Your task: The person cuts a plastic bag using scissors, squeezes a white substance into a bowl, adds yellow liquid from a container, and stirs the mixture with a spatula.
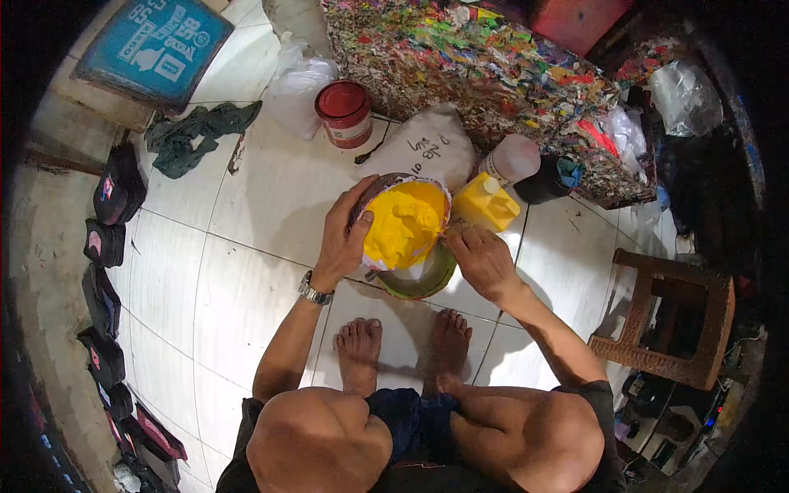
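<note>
A tub of thick yellow paint [403, 226] is tilted toward me above the floor in front of my feet. My left hand [349, 234] grips its left side, with the thumb over the rim. At the tub's right rim my right hand [481, 259] has its fingers curled closed; what they pinch, if anything, is hidden. Below the tub, partly covered by it, sits a round container with a green rim [423, 287]. A yellow jerrycan [489, 203] stands just beyond my right hand. Behind the tub lies a white sack with handwriting [440, 144].
A red-lidded can [343, 113] and a white plastic bag [300, 90] stand farther back. Right of the jerrycan are a pale tub [514, 158] and a black container [546, 181]. A paint-crusted block [493, 90] borders the back; a wooden stool [670, 316] is right. Dark cloth [197, 135] lies left.
</note>
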Motion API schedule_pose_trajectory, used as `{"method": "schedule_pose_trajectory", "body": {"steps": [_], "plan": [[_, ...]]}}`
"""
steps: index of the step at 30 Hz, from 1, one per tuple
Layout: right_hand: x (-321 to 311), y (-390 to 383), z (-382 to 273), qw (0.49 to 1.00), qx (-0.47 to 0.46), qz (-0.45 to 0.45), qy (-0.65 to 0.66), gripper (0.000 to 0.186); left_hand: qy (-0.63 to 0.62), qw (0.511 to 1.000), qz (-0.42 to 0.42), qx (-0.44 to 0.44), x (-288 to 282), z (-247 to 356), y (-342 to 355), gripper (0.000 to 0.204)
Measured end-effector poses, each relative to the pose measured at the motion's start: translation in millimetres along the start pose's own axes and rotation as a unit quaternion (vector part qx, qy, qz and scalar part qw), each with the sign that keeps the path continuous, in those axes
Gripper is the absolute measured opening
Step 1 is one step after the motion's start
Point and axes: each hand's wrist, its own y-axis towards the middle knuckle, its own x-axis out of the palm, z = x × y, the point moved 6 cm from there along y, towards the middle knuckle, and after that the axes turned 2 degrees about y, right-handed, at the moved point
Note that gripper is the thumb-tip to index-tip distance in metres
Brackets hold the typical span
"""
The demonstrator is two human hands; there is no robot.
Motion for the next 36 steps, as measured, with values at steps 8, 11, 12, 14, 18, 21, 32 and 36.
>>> {"method": "schedule_pose_trajectory", "body": {"steps": [8, 11, 12, 14, 18, 21, 32, 36], "plan": [[12, -20, 2, 1.0, 0.015, -0.02, 0.014, 0.036, 0.095, 0.995, -0.026, 0.03, 10, 12, -3, 0.055], [10, -26, -3, 0.999, 0.024, 0.008, 0.033, 0.033, 0.131, 0.989, -0.042, 0.051, 12, 15, -4, 0.059], [12, -31, -1, 0.999, 0.029, 0.008, 0.041, 0.033, 0.144, 0.987, -0.048, 0.06, 14, 17, -4, 0.06], [19, -43, 4, 0.998, 0.039, 0.007, 0.058, 0.032, 0.142, 0.986, -0.054, 0.067, 18, 19, -5, 0.062], [-1, -45, -2, 0.996, 0.036, 0.07, 0.045, 0.034, 0.133, 0.988, -0.059, 0.058, 18, 18, -7, 0.062], [-8, -27, -6, 0.992, 0.06, 0.095, 0.048, 0.038, 0.141, 0.986, -0.047, 0.073, 12, 14, -8, 0.062], [31, -14, -21, 0.994, 0.02, 0.019, 0.103, 0.048, 0.183, 0.978, -0.064, 0.08, 22, 27, -5, 0.064], [31, -29, -16, 0.995, 0.03, -0.03, 0.091, 0.046, 0.197, 0.974, -0.065, 0.089, 25, 30, -6, 0.065]]}}
